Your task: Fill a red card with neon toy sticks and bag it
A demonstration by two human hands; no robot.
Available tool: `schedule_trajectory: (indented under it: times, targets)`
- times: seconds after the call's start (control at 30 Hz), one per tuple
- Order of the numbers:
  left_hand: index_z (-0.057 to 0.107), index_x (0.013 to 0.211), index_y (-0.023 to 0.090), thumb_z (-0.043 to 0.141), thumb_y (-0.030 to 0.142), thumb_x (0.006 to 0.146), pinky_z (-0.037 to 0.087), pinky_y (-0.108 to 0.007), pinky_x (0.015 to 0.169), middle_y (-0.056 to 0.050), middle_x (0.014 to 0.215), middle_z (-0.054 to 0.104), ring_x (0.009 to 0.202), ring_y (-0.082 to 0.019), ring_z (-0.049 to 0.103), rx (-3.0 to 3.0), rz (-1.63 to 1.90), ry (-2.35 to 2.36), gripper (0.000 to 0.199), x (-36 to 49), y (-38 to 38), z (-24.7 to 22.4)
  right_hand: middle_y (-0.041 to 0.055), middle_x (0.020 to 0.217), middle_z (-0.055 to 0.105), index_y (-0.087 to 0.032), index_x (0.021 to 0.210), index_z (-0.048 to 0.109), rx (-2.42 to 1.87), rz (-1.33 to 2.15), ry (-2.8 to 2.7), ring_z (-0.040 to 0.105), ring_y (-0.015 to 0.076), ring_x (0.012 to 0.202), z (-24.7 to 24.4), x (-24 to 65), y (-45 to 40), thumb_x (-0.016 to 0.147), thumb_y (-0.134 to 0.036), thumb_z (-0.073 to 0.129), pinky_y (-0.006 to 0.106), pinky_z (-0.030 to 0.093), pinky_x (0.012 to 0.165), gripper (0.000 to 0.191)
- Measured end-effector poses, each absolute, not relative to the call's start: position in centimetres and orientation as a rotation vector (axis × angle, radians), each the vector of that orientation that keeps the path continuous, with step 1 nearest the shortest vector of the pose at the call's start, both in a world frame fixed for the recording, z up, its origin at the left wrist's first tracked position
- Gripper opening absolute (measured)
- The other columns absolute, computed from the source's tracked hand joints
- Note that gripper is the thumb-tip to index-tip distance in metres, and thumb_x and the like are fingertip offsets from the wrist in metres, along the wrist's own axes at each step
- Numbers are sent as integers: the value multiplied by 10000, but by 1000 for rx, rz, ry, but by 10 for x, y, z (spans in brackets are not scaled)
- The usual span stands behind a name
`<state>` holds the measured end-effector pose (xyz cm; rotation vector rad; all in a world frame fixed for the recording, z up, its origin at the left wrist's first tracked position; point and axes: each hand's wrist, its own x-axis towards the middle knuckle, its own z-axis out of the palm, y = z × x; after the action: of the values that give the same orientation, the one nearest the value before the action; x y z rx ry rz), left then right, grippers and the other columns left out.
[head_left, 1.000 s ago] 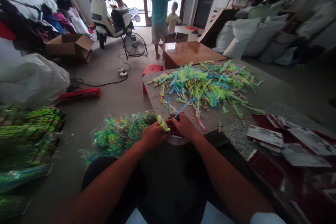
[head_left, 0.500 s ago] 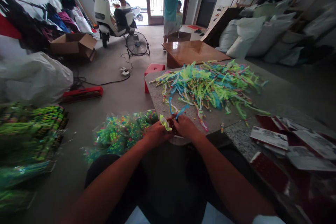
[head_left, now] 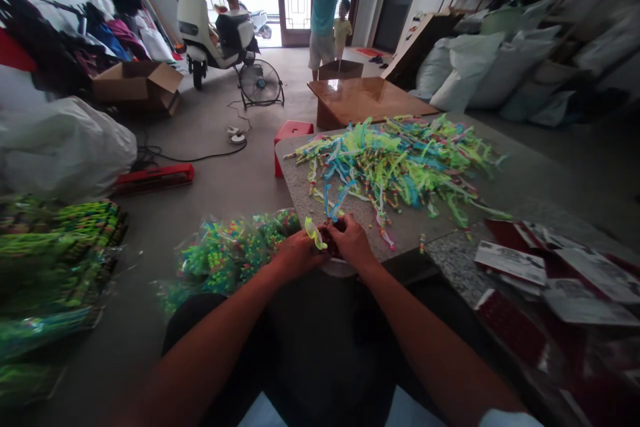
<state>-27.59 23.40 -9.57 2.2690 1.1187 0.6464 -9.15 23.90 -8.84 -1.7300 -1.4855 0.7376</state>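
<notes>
Grey table [head_left: 407, 225] at centre; left hand [head_left: 297, 255] and right hand [head_left: 354, 245], curled nearly closed, grip a red card [head_left: 329, 239]; white cards [head_left: 510, 263], lower right, illegible.

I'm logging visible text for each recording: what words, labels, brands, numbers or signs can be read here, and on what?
No text can be read.
White cards at right: dark printed marks, too small and blurred to read.
Dark red card between the left hand and right hand: mostly covered, nothing legible.
White scooter: no lettering can be made out.
</notes>
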Motion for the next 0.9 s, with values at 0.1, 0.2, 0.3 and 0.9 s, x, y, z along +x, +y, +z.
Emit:
schedule_trajectory:
  times: [0.1,0.2,0.3,0.9]
  targets:
    - [742,1262,280,782,304,866,547,-403,1075,-69,1478,645,1197,-267,703,2265,650,1117,399,-276,233,-96,62,946,770,-190,965,685,-1714,721,-1521,718,203,900,-87,-90,238,938,-317,691,280,471,797,130]
    - [757,1218,290,785,313,862,553,-402,1061,-55,1444,672,1183,-263,708,2248,662,1143,358,-276,233,-97,62,915,760,-194,933,687,-1726,653,-1628,704,205,870,-85,-89,237,977,-354,662,275,442,757,168]
    - [739,1262,294,798,305,842,558,-392,1048,-61,1401,696,1211,-268,695,2239,663,1142,424,-276,233,-99,79,921,743,-188,919,677,-1718,511,-1790,679,218,885,-83,-88,236,1004,-333,622,286,429,777,177]
    - [747,1252,289,755,300,867,525,-416,1119,-60,1390,701,1316,-280,637,2268,719,1116,385,-276,232,-106,121,1150,735,-169,1153,674,-1967,293,-2115,672,245,1067,-68,-106,235,1051,-275,503,312,463,883,226]
